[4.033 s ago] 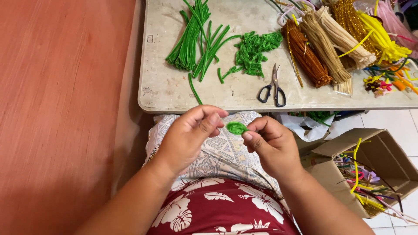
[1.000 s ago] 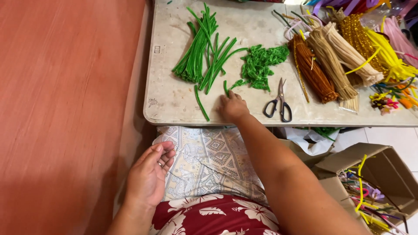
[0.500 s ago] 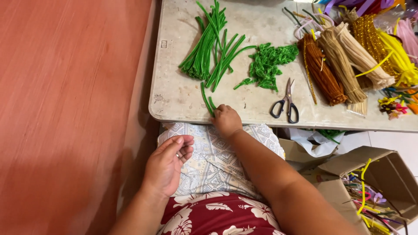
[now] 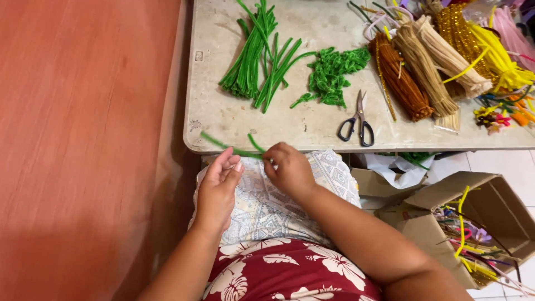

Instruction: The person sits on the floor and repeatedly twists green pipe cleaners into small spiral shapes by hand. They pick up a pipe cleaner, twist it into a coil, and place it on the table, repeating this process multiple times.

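right hand (image 4: 288,170): grip clamped on green pipe cleaner (image 4: 231,148) | left hand (image 4: 218,188): fingers apart, touching it | frame centre, below surface (image 4: 223,120) edge

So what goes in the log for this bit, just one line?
right hand: pinching green pipe cleaner | left hand: open, beside it | scissors: lying on table | view: head

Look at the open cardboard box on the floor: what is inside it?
The cardboard box holds a loose tangle of coloured pipe cleaners, yellow, green and pink among them. Its bottom is covered, so anything underneath stays hidden.
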